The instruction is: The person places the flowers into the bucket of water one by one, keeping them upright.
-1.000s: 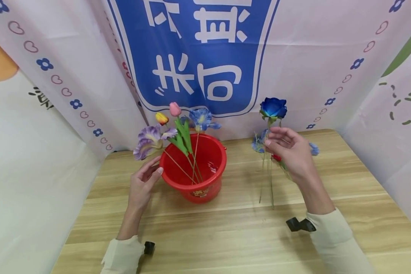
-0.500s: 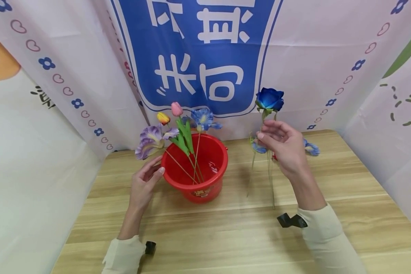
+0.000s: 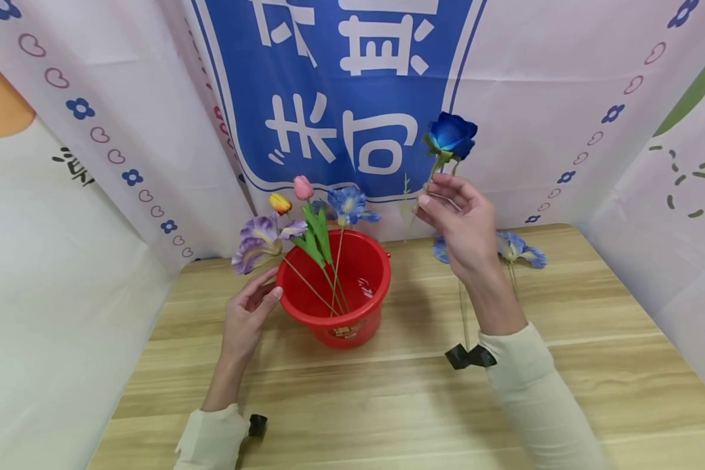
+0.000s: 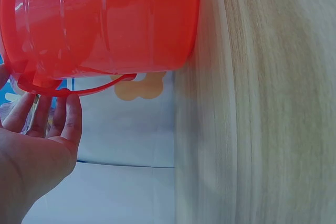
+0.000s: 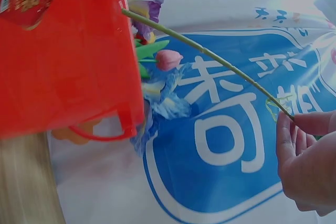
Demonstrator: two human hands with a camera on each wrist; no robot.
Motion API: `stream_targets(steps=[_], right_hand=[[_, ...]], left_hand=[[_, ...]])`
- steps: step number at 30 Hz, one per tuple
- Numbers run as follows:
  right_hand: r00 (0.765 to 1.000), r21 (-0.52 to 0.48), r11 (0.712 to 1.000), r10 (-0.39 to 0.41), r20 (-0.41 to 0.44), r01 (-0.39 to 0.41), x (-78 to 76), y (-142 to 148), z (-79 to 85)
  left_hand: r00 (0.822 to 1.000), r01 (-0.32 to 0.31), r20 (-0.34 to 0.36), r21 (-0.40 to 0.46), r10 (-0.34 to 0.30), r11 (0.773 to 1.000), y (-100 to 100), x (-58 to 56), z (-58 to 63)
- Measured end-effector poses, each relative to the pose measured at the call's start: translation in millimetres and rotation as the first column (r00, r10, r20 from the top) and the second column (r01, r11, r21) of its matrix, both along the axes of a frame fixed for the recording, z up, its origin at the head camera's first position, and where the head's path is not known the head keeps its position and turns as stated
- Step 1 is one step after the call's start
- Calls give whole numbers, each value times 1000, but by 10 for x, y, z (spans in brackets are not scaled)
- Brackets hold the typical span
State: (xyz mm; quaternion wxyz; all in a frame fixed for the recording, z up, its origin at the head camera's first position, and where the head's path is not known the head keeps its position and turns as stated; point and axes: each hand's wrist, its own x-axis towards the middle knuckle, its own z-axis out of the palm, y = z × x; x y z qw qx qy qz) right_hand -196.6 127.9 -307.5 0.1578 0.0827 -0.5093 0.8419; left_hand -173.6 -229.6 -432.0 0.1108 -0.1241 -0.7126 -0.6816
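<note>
My right hand (image 3: 464, 222) pinches the stem of a blue rose (image 3: 452, 136), raised above the table to the right of the bucket. In the right wrist view, the green stem (image 5: 210, 53) slants from the fingertips to overlap the bucket's rim. My left hand (image 3: 247, 320) holds the left rim of the red bucket (image 3: 373, 320), thumb on the rim. Its fingers (image 4: 73, 116) touch the red handle (image 4: 94, 88) in the left wrist view. Inside the bucket lean a purple iris (image 3: 258, 241), a yellow-orange tulip (image 3: 280, 203), a pink tulip (image 3: 303, 188) and a blue iris (image 3: 348, 203).
Another blue iris (image 3: 519, 250) lies on the wooden table (image 3: 352, 405) behind my right arm. More blue petals (image 3: 440, 249) show beside that hand, which hides part of them. A printed cloth (image 3: 529, 130) hangs close behind the bucket.
My right hand has lifted the blue rose and moved it left, toward the bucket; its stem has swung toward the bucket too. The left hand and bucket stay in place.
</note>
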Motion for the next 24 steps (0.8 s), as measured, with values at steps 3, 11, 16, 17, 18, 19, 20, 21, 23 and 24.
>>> stream_targets(steps=[3,11,16,17,18,19,20,21,23,24], right_hand=[[1000,-6,1000,-11,-15,11,-63,-82,39],[999,78,996,-39,2,38,-223,-276,15],[999,144,989,-38,28,34,-313,-384,-116],[999,152,988,-38,34,33,-329,-404,-146],[998,163,986,-41,40,34,-344,-423,-176],[998,181,983,-44,47,34,-357,-439,-205],[997,202,979,-47,56,35,-369,-453,-235],[997,222,974,-49,62,34,-377,-466,-264],[996,261,964,-59,71,38,-386,-490,-316],[995,280,959,-64,78,40,-393,-501,-343]], left_hand=[[1000,6,-3,-1,-6,1000,-1,1,4],[1000,9,-10,0,-9,1000,-2,-2,0],[1000,4,-11,-7,-4,1000,-5,-4,-3],[1000,4,-10,-7,-5,1000,-6,-4,-2],[1000,5,-10,-8,-5,1000,-8,-5,-2],[1000,6,-10,-8,-6,1000,-9,-6,-1],[1000,6,-10,-9,-6,1000,-9,-7,0],[1000,6,-9,-9,-6,1000,-9,-7,2],[1000,0,-4,-7,0,1000,-8,-8,2],[1000,-2,0,-7,2,1000,-8,-8,1]])
